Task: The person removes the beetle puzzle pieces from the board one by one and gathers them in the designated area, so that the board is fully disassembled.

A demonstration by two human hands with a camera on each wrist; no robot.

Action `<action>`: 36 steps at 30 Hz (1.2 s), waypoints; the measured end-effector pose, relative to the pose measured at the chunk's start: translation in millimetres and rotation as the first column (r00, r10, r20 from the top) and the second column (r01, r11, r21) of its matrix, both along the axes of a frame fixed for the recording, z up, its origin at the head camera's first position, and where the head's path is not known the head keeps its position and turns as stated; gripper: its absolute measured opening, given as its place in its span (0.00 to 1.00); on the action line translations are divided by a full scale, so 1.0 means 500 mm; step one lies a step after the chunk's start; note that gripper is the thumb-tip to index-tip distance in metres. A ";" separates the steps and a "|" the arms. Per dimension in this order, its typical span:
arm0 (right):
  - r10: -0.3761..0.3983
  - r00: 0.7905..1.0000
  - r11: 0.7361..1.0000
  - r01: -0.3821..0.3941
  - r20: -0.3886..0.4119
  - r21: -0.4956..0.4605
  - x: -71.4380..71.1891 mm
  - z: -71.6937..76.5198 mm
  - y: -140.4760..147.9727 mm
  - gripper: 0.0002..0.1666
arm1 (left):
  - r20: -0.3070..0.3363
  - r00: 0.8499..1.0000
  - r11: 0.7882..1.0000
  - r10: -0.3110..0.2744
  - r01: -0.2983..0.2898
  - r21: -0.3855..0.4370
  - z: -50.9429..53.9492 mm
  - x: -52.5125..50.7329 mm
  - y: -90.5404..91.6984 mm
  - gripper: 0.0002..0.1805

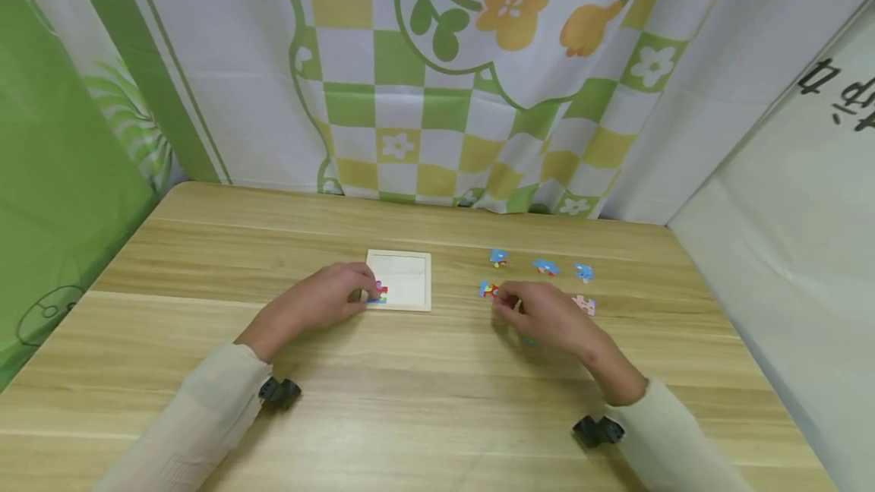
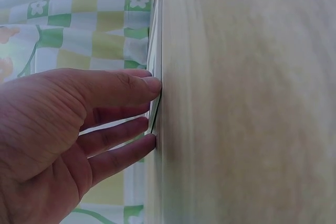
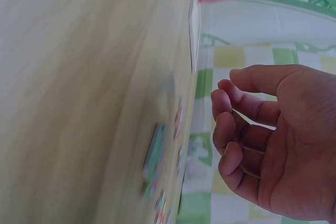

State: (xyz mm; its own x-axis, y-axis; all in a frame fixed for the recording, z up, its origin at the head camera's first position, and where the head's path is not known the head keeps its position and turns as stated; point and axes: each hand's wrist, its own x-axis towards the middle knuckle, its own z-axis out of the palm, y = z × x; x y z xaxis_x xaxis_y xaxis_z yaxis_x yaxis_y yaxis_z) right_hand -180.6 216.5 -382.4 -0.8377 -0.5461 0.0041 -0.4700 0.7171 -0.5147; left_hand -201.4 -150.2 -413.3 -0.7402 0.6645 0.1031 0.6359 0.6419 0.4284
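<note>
My left hand point(image 1: 335, 294) is at the left edge of a square, pale wooden puzzle tray point(image 1: 428, 283), its thumb and fingertips on the near-left corner. In the left wrist view the thumb point(image 2: 142, 87) and the spread fingertips meet the thin tray edge. Colourful jigsaw pieces point(image 1: 383, 294) lie in that corner, partly covered by fingers. My right hand point(image 1: 547, 313) hovers over the loose pieces, next to a red, yellow and blue jigsaw piece point(image 1: 485, 289). Seen from the right wrist, its fingers point(image 3: 223, 124) are loosely bent, with a gap to the thumb and nothing between.
Several more loose pieces lie around the right hand: blue ones point(image 1: 499, 257) point(image 1: 545, 266) point(image 1: 584, 272) behind it, a pink one point(image 1: 585, 304) beside it. The wooden table point(image 1: 424, 401) ends at a checked curtain point(image 1: 437, 112) and a white side wall point(image 1: 793, 249).
</note>
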 end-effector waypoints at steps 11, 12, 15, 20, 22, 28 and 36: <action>0.082 0.993 0.996 -0.078 -0.086 0.049 -0.023 -0.006 -0.084 0.08 | 0.031 0.994 0.994 0.101 -0.099 -0.051 -0.001 0.008 0.005 0.24; 0.090 0.992 0.995 -0.085 -0.092 0.053 -0.025 -0.007 -0.091 0.08 | 0.036 0.993 0.992 0.110 -0.108 -0.059 -0.001 0.009 0.005 0.26; 0.112 0.988 0.993 -0.107 -0.109 0.055 -0.031 -0.011 -0.111 0.08 | 0.031 0.990 0.988 0.134 -0.131 -0.077 -0.003 0.010 0.003 0.29; 0.150 0.982 0.988 -0.145 -0.116 0.051 -0.042 -0.019 -0.147 0.07 | 0.038 0.984 0.981 0.173 -0.169 -0.100 -0.008 0.009 -0.002 0.32; 0.158 0.982 0.987 -0.153 -0.106 0.050 -0.047 -0.025 -0.162 0.07 | 0.044 0.982 0.978 0.183 -0.177 -0.112 -0.009 0.008 -0.003 0.33; 0.153 0.986 0.988 -0.150 -0.065 0.047 -0.060 -0.041 -0.200 0.05 | 0.051 0.985 0.981 0.164 -0.157 -0.112 -0.012 0.007 -0.003 0.32; 0.178 0.983 0.983 -0.174 -0.053 0.064 -0.071 -0.045 -0.239 0.11 | 0.070 0.983 0.978 0.168 -0.157 -0.135 -0.009 0.003 -0.004 0.33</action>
State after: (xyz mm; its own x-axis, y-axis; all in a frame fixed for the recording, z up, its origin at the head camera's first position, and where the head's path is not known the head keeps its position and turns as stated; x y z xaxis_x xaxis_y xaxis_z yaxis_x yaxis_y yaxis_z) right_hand -216.3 96.8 -404.7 -0.7276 -0.6859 0.0136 -0.6195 0.6484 -0.4425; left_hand -199.7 -152.0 -417.7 -0.8418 0.5384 -0.0394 0.4853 0.7866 0.3817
